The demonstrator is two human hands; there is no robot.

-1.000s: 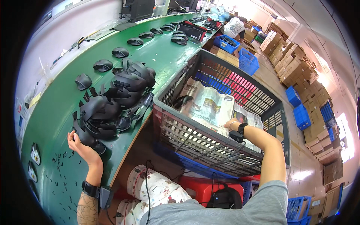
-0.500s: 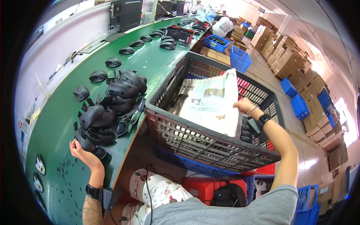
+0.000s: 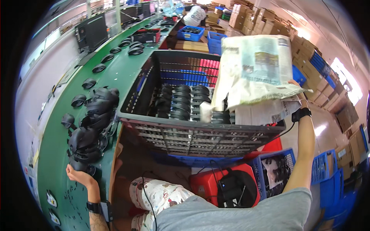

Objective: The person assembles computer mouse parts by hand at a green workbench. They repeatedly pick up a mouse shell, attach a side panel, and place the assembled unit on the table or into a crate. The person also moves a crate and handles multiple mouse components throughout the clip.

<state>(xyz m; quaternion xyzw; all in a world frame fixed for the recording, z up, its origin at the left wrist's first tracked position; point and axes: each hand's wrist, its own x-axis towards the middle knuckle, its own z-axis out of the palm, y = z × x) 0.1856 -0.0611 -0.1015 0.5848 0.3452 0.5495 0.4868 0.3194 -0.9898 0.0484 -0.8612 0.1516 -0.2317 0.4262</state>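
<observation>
In my right hand (image 3: 302,96), pinched at its right edge, hangs a sheet of newspaper (image 3: 256,65), which hides part of the fingers. The raised sheet covers the right side of a big dark plastic crate (image 3: 200,133). Inside the crate, rows of black curved parts (image 3: 180,102) show to the left of the paper. My left hand (image 3: 81,177) lies on the green bench with its fingers curled against a black mouse shell (image 3: 78,165). That shell is at the near end of a heap of black mouse shells (image 3: 86,140).
Black mouse bodies (image 3: 79,100) line the green bench (image 3: 127,69) on the left. A dark box with red trim (image 3: 146,36) stands farther along it. Below the crate are a red stool (image 3: 202,183) with a black bag (image 3: 235,188), and a blue basket (image 3: 291,158). Cardboard boxes (image 3: 308,69) are stacked at right.
My right hand has lifted the newspaper up and to the right, uncovering rows of black parts in the crate. My left hand stays by the heap. The view has shifted.
</observation>
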